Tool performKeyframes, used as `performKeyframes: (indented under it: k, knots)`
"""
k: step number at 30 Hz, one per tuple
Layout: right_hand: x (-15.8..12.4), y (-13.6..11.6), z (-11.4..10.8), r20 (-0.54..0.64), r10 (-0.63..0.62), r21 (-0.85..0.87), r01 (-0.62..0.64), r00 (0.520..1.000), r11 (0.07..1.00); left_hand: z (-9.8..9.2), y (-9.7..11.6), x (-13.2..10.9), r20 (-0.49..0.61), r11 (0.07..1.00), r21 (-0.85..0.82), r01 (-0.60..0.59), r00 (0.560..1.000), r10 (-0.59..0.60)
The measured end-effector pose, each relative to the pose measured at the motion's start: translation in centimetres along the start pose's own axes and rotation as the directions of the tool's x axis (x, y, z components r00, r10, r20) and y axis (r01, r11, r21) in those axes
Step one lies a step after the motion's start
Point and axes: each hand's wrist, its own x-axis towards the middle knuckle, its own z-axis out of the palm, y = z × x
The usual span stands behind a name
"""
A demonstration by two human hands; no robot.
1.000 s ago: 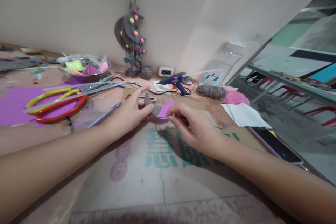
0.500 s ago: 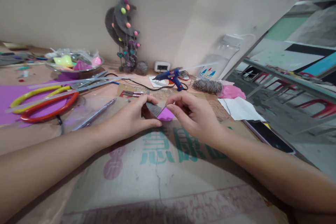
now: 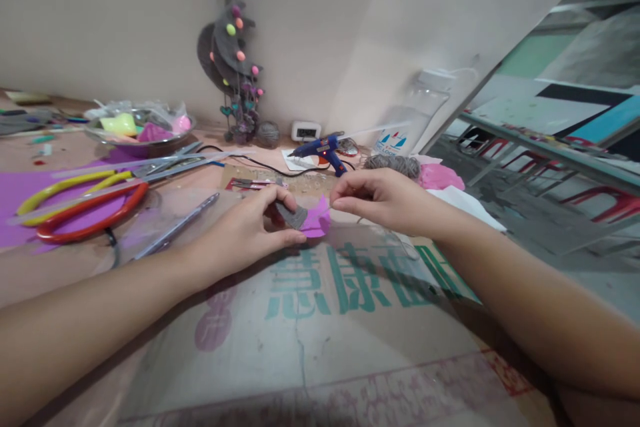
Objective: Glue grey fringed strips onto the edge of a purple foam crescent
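Note:
My left hand [image 3: 267, 220] pinches a small grey felt piece [image 3: 293, 215] between thumb and fingers. A purple felt piece [image 3: 316, 220] with a pointed edge sticks out from it to the right. My right hand [image 3: 373, 197] is closed in a pinch just right of the purple piece, its fingertips a little apart from it. Whatever those fingers hold is too small to make out. Both hands are over a cardboard sheet [image 3: 240, 347] printed with green characters.
A blue glue gun [image 3: 320, 147] lies behind my hands, beside a small white clock [image 3: 306, 130]. Left are large scissors [image 3: 93, 230], a pen [image 3: 177, 225] and a metal bowl [image 3: 170, 145]. Grey yarn [image 3: 393, 165], pink material [image 3: 443, 177] and a plastic bottle [image 3: 425, 103] stand right.
My right hand has moved right and slightly up, away from the felt. More of the purple piece now shows, and the grey piece has turned in my left hand.

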Motion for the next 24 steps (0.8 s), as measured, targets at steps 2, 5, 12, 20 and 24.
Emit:
performKeyframes:
  k: [2,5,12,20,24]
  knots:
    - [0.1,1.0,-0.4,0.068,-0.012,-0.027,0.014,0.998,1.0,0.0,0.0,-0.1,-0.002,1.0,-0.01,-0.006,1.0,0.006]
    - [0.3,1.9,-0.2,0.083,-0.048,-0.032,0.05,0.995,0.998,0.0,-0.2,-0.1,0.003,1.0,-0.023,-0.006,1.0,0.006]
    - [0.6,2.7,1.2,0.161,-0.05,0.047,0.043,0.986,0.998,-0.2,0.5,-0.2,0.036,0.999,-0.008,0.032,0.999,-0.032]
    - [0.5,2.0,1.8,0.087,-0.002,0.063,-0.004,0.996,0.998,-0.6,-0.1,0.0,-0.057,0.994,0.088,-0.067,0.996,0.072]
    - [0.4,1.4,2.2,0.074,-0.001,0.06,-0.003,0.997,0.998,-0.4,-0.6,0.2,-0.121,0.994,0.089,-0.064,0.99,0.075]
